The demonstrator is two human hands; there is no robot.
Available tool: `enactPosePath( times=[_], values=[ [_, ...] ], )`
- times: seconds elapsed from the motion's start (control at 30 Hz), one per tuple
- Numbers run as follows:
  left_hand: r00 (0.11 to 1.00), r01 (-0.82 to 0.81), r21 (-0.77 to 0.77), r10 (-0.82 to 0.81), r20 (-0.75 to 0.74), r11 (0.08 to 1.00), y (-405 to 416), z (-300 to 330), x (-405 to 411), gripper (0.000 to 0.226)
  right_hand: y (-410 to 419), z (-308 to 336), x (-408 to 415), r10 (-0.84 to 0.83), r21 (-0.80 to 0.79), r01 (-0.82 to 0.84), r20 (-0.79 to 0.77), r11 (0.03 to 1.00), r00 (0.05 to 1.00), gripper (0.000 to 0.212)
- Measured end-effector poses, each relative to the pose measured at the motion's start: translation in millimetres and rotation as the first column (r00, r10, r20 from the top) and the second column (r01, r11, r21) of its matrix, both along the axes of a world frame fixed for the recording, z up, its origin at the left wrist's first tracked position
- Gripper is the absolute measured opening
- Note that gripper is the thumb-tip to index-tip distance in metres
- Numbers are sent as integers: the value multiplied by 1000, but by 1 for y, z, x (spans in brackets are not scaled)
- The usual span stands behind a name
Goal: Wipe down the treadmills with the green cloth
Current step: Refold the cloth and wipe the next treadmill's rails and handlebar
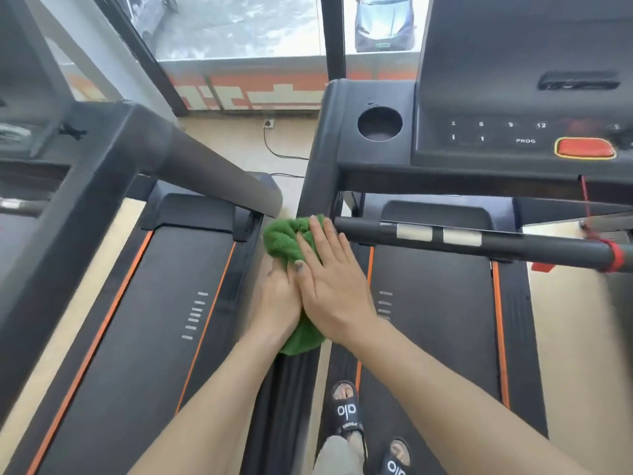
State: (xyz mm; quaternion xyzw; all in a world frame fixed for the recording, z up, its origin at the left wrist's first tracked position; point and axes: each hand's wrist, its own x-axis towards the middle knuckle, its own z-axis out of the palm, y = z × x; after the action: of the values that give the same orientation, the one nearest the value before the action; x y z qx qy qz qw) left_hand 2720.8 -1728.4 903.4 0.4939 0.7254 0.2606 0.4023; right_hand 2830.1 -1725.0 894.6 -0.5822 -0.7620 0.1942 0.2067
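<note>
- Leftmost, the left treadmill [144, 303] is seen, its belt running away from the viewer and its sloped handrail [219, 173] ending just left of the cloth.
- Next, the left hand [277, 296] is found in the gap between the two machines; its fingers are curled under and around the lower part of the green cloth [287, 238], which is gripped from the left side.
- Directly ahead of that hand and partly beneath both hands, the cloth is bunched against the left upright [315, 186] of the right treadmill [431, 303]; a tail of it hangs out below the wrists.
- Over the cloth, the right hand [329, 279] is laid flat with fingers straight, pressing the cloth toward the upright; nothing is clasped by it.
- The upright's long axis is judged to run up and away from the hands toward the console [513, 138], so the coming stroke is best taken along that line.
- Both hands are equally near the cloth, though the right one is placed better for pushing.
- Just right of the fingertips, the end of the right treadmill's grip bar [479, 241] is seen, close to the cloth but apparently not touched by it.
</note>
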Motion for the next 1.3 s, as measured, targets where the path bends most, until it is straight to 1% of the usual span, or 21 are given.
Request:
enactPosePath(
  times=[0.07, 0.13, 0.23, 0.33, 0.43, 0.5, 0.53, 0.6, 0.63, 0.67, 0.73, 0.8, 0.87, 0.97, 1.03, 1.07, 1.1, 1.17, 1.2, 1.27, 1.3],
  values=[
    [998, 9, 23, -8, -54, 1000, -8, 1, 1, 37, -13, 0, 14, 51, -19, -51, 49, 999, 997, 59],
    [997, 20, 25, -18, -71, 999, 0, -1, -1, 40, -4, 0, 26, 102, 15, -105, 142, 994, 985, 57],
    [997, 54, 5, -54, -50, 999, 41, 0, 3, 36, 51, 4, 31, 120, 63, -143, 282, 988, 952, 58],
    [983, 121, 65, -111, -146, 991, 86, 9, 14, 42, 123, 8, 40, 71, 96, -119, 399, 988, 914, 59],
    [978, 95, 44, -85, -190, 994, 103, 16, 25, 39, 174, 19, 52, 48, 82, -100, 486, 992, 873, 63],
    [984, 68, 49, -58, -169, 997, 91, 12, 25, 46, 174, 21, 48, 14, 76, -55, 463, 996, 886, 63],
    [981, 87, 58, -75, -180, 994, 78, 9, 24, 58, 163, 22, 44, -6, 63, -24, 435, 998, 900, 62],
    [935, 209, 108, -167, -314, 972, 52, 7, 22, 77, 135, 22, 39, -9, 33, -5, 403, 999, 915, 61],
    [906, 262, 132, -196, -376, 956, 48, 6, 21, 82, 127, 23, 42, 22, 19, -32, 406, 999, 914, 60],
    [896, 275, 143, -200, -397, 951, 54, 8, 22, 84, 126, 27, 49, 73, 6, -83, 424, 997, 903, 60],
    [896, 244, 97, -186, -404, 965, 82, 11, 28, 82, 143, 36, 62, 164, 1, -190, 494, 982, 854, 59],
    [892, 205, 8, -184, -413, 979, 120, 14, 35, 79, 170, 44, 67, 188, 3, -228, 560, 974, 807, 60],
    [906, 179, -24, -175, -387, 983, 154, 21, 41, 79, 201, 46, 68, 164, -3, -199, 575, 980, 801, 63],
    [939, 179, -27, -179, -294, 984, 201, 21, 50, 74, 248, 49, 74, 118, -11, -138, 582, 990, 804, 62],
    [934, 172, 5, -161, -320, 985, 217, 16, 55, 74, 271, 54, 82, 114, -56, -99, 552, 993, 826, 57],
    [904, 189, 33, -161, -397, 981, 215, 13, 57, 75, 276, 58, 85, 128, -98, -90, 507, 991, 852, 56],
    [846, 229, 67, -164, -507, 971, 205, 10, 58, 76, 276, 62, 88, 146, -137, -94, 455, 986, 878, 55],
    [699, 308, 90, -161, -697, 947, 182, 4, 60, 75, 263, 69, 94, 170, -135, -126, 394, 983, 903, 55],
    [651, 310, 79, -151, -744, 948, 181, 4, 63, 74, 257, 71, 102, 151, -98, -123, 370, 988, 917, 55],
    [617, 295, 102, -108, -779, 950, 205, 3, 71, 70, 251, 74, 123, 45, -27, -38, 337, 999, 940, 59],
    [609, 306, 119, -98, -787, 945, 225, 7, 78, 69, 255, 72, 136, -3, -6, 5, 347, 1000, 938, 62]
  ],
)
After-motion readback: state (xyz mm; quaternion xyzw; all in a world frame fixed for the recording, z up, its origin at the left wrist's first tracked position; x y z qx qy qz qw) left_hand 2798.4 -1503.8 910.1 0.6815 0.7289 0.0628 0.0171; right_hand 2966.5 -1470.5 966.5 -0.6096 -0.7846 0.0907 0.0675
